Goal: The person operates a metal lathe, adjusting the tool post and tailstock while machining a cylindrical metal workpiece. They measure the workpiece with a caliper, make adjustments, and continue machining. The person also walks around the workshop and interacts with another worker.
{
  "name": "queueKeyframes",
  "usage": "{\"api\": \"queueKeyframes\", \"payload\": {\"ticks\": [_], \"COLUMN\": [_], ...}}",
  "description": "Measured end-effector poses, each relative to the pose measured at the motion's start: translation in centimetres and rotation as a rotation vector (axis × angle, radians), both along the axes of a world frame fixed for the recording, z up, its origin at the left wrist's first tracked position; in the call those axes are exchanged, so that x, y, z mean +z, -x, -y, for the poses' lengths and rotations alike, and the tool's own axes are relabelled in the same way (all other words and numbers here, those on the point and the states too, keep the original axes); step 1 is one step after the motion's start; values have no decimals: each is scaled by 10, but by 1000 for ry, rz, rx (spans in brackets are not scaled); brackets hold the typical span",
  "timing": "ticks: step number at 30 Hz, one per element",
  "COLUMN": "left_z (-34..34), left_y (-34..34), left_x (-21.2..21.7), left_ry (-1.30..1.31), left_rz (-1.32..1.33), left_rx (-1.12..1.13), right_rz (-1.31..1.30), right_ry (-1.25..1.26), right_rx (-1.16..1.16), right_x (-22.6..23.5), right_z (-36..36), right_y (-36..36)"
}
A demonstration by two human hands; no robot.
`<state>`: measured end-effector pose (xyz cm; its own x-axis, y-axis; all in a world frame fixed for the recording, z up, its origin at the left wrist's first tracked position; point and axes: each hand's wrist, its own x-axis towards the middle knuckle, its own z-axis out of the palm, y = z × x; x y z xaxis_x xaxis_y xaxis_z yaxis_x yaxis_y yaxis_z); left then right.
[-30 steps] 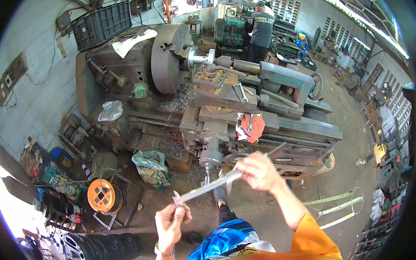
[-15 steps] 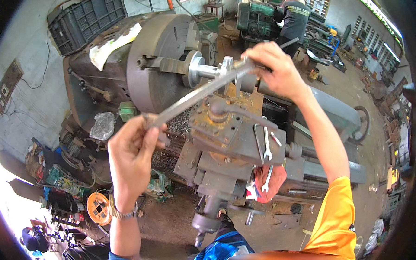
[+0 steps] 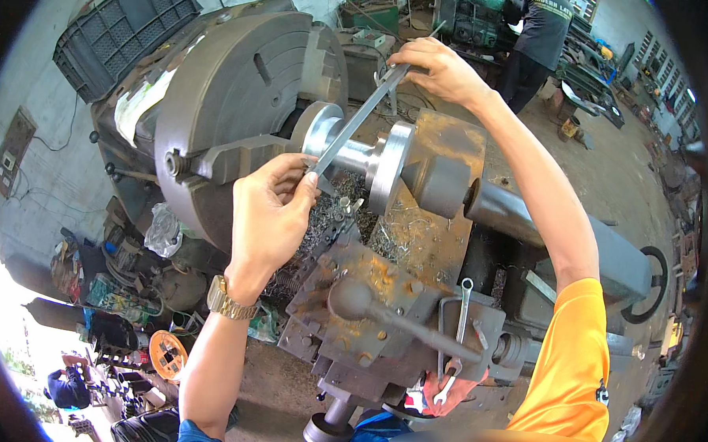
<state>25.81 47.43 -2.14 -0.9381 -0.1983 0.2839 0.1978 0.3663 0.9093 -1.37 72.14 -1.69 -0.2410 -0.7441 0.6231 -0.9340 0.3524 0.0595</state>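
A long steel caliper slants across the lathe, pinched at both ends by my hands. My left hand grips its near end in front of the chuck, a watch on the wrist. At the far end, my right hand has its fingers closed around the bar. Beneath the caliper is a shiny turned workpiece with round flanges, between the big chuck and the tailstock centre. Whether the caliper touches the workpiece is hard to tell.
The tool post with its long handle stands close in front. Wrenches and a red cloth lie at its right. Metal shavings cover the carriage. A person stands at another machine behind; a black crate is far left.
Both hands have moved with the caliper, which now slants more steeply near the workpiece. My view has shifted closer to the lathe, so the chuck and workpiece appear larger.
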Motion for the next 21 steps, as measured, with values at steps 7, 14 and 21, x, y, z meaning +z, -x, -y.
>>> {"api": "queueKeyframes", "payload": {"ticks": [7,14,21], "left_z": [-2,-14,-23], "left_y": [38,59,68], "left_x": [-31,-48,-67], "left_ry": [150,243,198], "left_rz": [164,206,276], "left_rx": [11,-59,-71], "right_rz": [128,273,323], "right_ry": [-149,-243,-296], "right_rx": [18,160,312], "right_x": [-41,-65,-70], "right_z": [6,16,19], "right_y": [39,58,59]}}
